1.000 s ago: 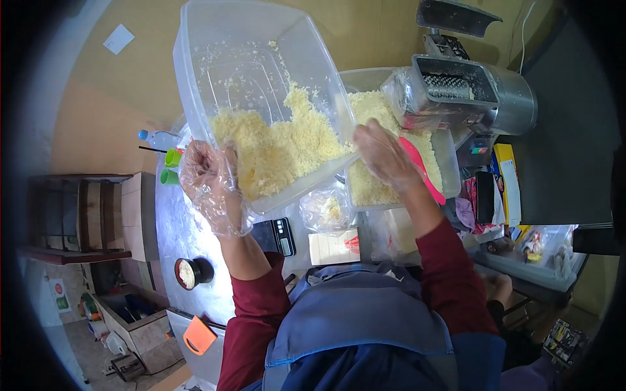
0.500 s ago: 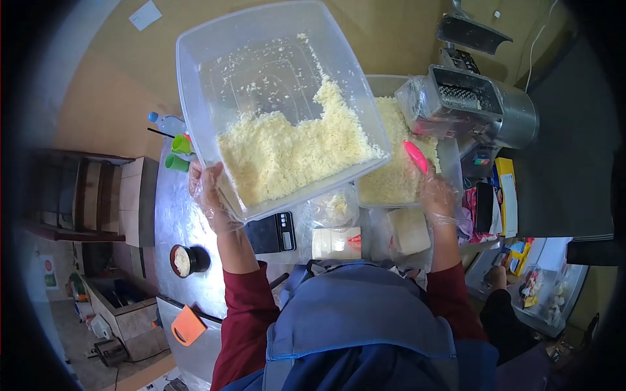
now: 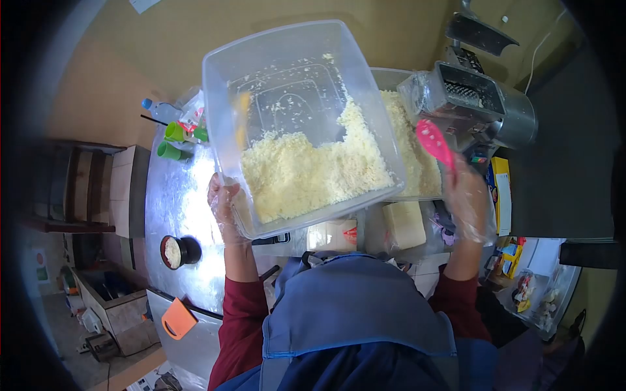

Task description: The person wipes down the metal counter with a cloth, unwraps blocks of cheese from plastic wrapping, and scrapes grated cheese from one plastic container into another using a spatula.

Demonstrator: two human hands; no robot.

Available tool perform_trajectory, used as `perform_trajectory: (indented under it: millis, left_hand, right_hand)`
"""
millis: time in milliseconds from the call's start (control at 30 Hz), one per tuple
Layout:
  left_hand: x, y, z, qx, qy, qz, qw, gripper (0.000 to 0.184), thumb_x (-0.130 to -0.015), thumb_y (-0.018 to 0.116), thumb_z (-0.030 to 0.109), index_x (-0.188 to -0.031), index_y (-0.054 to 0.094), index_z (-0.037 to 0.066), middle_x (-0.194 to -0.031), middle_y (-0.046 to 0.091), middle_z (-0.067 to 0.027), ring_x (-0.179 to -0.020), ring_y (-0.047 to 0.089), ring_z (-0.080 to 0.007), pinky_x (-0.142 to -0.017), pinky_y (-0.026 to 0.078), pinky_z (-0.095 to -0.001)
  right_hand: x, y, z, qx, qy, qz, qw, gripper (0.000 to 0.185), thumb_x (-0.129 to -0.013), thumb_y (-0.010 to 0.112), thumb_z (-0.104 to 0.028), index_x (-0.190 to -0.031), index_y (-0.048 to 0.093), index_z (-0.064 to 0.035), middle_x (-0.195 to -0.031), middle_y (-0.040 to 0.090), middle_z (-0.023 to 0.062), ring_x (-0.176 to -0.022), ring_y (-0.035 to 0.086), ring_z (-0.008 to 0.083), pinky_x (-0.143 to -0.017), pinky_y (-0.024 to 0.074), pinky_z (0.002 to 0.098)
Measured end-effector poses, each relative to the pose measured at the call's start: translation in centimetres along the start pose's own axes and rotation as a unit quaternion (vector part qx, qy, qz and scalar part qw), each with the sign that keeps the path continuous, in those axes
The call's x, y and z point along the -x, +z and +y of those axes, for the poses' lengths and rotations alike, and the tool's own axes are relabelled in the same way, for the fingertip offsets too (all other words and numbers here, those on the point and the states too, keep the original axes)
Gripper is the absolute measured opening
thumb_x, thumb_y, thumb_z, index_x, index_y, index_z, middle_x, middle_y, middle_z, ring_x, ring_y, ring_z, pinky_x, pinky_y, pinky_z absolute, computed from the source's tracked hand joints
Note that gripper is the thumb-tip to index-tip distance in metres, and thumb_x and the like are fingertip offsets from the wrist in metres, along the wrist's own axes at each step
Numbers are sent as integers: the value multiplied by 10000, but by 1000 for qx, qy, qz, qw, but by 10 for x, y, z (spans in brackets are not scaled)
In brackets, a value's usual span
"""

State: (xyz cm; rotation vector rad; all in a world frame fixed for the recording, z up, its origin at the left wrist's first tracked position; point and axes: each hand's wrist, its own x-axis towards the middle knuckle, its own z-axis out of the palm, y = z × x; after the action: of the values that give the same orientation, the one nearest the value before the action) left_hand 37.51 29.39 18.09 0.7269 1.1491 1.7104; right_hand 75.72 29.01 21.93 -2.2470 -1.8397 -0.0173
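My left hand, in a clear plastic glove, grips the lower left corner of a translucent plastic tub. It is held up and tilted, with pale grated cheese gathered towards its near side and crumbs stuck to its bottom. My right hand, also gloved, is closed around a pink spoon, to the right of the tub and apart from it. Behind the raised tub, a second tub with grated cheese stands under an electric grater, partly hidden.
A wrapped pale block and another block lie near my apron. A dark bowl, green cups and a bottle stand on the metal table at left. An orange cutting board is lower left.
The raised tub has shifted right and nearer me, covering most of the black scale. My right hand has moved right with the pink spoon, away from the second tub's cheese.
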Motion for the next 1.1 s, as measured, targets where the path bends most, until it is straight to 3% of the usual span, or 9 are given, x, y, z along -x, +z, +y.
perform_trajectory:
  millis: [133,300,367,467,667,900,967,1033,1100]
  left_hand:
    - [9,5,0,-22,-6,-11,1000,189,-778,619,201,-896,517,94,-737,454,49,-648,434,-51,-574,345,-194]
    - [19,14,-1,-51,-38,-6,998,97,-725,572,118,-778,491,113,-719,438,50,-637,411,-55,-572,333,-202]
    - [20,7,-6,-54,-32,-11,998,80,-702,543,94,-753,482,110,-709,449,40,-639,426,-63,-581,353,-201]
    - [20,-6,-13,-56,-22,-33,998,117,-714,584,73,-728,473,105,-762,511,20,-685,450,-60,-657,384,-214]
    - [26,-3,-7,-68,-26,-19,997,178,-702,601,82,-700,426,118,-728,462,44,-663,393,-51,-630,342,-202]
    - [35,5,6,-103,30,-43,993,234,-701,594,65,-676,371,127,-700,414,54,-655,350,-39,-607,295,-197]
    - [36,8,9,-106,42,-48,992,237,-701,593,58,-673,368,128,-698,413,54,-656,348,-38,-606,293,-196]
    - [37,16,18,-88,33,-62,994,240,-701,574,22,-668,361,127,-682,388,58,-639,334,-35,-583,286,-195]
    - [38,18,24,-99,31,-67,992,245,-699,565,5,-663,355,126,-674,372,60,-630,327,-32,-571,281,-194]
  right_hand:
    - [6,-50,-41,-99,-31,64,992,285,-904,509,-233,-1142,600,-105,-707,625,187,-631,624,353,-591,480,474]
    - [-4,-28,-95,-93,-244,-92,961,250,-896,516,-181,-1078,610,-36,-672,601,173,-604,607,340,-562,475,437]
    - [-9,14,-94,-128,-357,38,924,218,-910,479,-163,-1011,610,-21,-686,619,149,-622,613,326,-556,470,433]
    - [-2,27,-103,-46,-427,-27,903,223,-929,433,-158,-953,608,-22,-690,629,138,-645,624,318,-561,475,430]
    - [-13,-24,-117,72,-302,-199,929,260,-925,444,-152,-835,621,17,-674,613,185,-673,638,342,-590,506,421]
    - [-7,-17,-94,80,-398,-231,884,148,-835,540,-146,-796,609,-21,-681,608,187,-644,616,338,-591,501,420]
    - [8,-3,-101,-163,-433,-195,865,117,-779,573,-136,-822,594,-29,-706,610,174,-653,602,337,-606,494,428]
    - [3,-1,-114,-75,-452,-279,844,147,-793,561,-159,-877,592,-42,-735,608,167,-678,599,339,-614,484,440]
    - [-6,8,-114,-179,-417,-260,852,165,-838,546,-208,-912,601,-71,-704,595,161,-660,591,347,-606,479,445]
